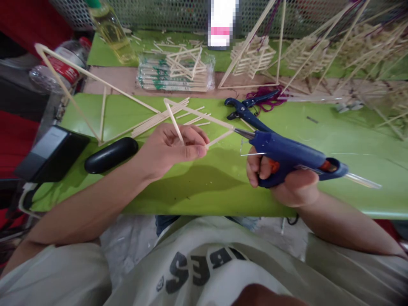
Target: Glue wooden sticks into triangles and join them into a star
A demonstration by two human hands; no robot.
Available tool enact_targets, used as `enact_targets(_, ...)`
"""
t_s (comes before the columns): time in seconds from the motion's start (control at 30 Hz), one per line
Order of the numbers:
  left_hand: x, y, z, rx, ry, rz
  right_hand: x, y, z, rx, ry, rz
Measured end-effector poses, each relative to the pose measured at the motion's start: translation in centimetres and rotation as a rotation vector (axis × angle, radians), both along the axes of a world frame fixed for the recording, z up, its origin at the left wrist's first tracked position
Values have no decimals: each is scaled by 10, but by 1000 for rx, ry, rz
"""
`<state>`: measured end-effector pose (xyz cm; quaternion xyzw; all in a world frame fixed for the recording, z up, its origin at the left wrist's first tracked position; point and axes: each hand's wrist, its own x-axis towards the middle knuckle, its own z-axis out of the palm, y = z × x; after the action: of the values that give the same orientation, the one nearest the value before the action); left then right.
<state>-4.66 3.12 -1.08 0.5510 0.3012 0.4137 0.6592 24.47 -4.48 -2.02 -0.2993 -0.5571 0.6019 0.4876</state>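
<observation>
My left hand (172, 148) is closed around thin wooden sticks joined into a small triangle (197, 114), held just above the green table (207, 187). My right hand (280, 178) grips a blue hot glue gun (287, 153), a finger on its orange trigger. The gun's metal nozzle touches the triangle's right corner, where two sticks meet. A clear glue stick pokes out of the back of the gun to the right.
Loose sticks (159, 119) and a large stick triangle (79, 93) lie left of my hand. A black oval case (111, 155), a dark box (47, 153), blue pliers (245, 108), a stick packet (172, 72), bottles and finished stick frames (334, 55) stand around.
</observation>
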Motion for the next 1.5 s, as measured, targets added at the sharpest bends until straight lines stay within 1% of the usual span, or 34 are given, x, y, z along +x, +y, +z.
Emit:
enact_targets(0.17, 2, -1, 1, 8, 10, 32, 2, 0, -1, -2, -18, 19)
enact_targets(0.27, 3, -1, 2, 43, 42, 62, 3, 1, -2, 3, -25, 9)
enact_targets(0.37, 2, -3, 3, 164, 125, 123, 2, 2, 0, -5, -40, -4)
enact_targets(0.5, 0, -8, 5, 424, 287, 274, 0, 5, 2, 4, -40, -43)
enact_targets(0.57, 0, -9, 5, 521, 313, 330, -2, 7, 2, 24, -34, -49)
enact_targets(0.63, 0, -10, 4, 572, 301, 336, -3, 9, 1, 32, -31, -46)
enact_targets(0.7, 0, -11, 3, 579, 268, 317, -3, 9, -1, 26, -29, -48)
enact_targets(0.77, 0, -10, 1, 529, 229, 306, -3, 8, -3, 20, -25, -53)
enact_targets(0.83, -1, -8, -2, 433, 155, 285, -2, 8, -5, 11, -24, -59)
enact_targets(0.9, -1, -5, -4, 289, 44, 254, -3, 8, -7, -3, -29, -66)
enact_targets(0.97, -2, 0, -4, 94, -65, 227, -3, 8, -9, -19, -36, -78)
enact_targets(1.03, -2, 3, -3, -98, -127, 204, -4, 9, -9, -37, -40, -93)
enact_targets(1.1, -2, 5, -1, -211, -157, 185, -3, 11, -10, -52, -50, -104)
enact_targets(1.13, -2, 6, -1, -227, -160, 185, -3, 11, -10, -55, -58, -106)
enact_targets(1.17, -1, 6, -1, -216, -151, 203, -2, 12, -10, -56, -68, -107)
enact_targets(1.23, -1, 5, -4, -114, -104, 290, -1, 13, -11, -48, -80, -110)
enact_targets(1.33, 0, 2, -8, 155, 23, 429, 1, 12, -12, -34, -90, -107)
enact_targets(1.43, -2, 0, -10, 365, 177, 469, 2, 9, -12, -33, -119, -81)
enact_targets(1.5, -3, -2, -9, 426, 258, 453, 2, 7, -12, -44, -142, -63)
